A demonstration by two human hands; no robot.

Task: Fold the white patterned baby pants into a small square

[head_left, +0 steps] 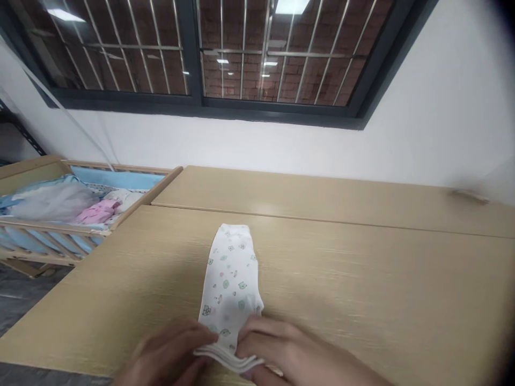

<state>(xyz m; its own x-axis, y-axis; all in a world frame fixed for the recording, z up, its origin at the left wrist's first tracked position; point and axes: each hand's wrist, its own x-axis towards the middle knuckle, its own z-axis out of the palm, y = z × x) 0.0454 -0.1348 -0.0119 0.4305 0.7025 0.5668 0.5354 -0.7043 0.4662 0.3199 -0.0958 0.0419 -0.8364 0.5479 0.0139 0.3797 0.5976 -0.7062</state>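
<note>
A small white garment (230, 279) printed with green and grey figures lies on the wooden table, narrow and lengthwise, its far end flat. Its near end is raised in layered folds between my two hands. My left hand (173, 351) pinches the left side of this layered edge. On the right side, my right hand (277, 346) grips the same edge, thumb below and fingers on top. Both hands are slightly blurred.
The pale wooden table (362, 289) has a seam near its back. A wooden crib (76, 228) with blue lining, pink cloth (98, 211) and white netting (56, 201) stands at the left. Behind are a white wall and a barred window (273, 53).
</note>
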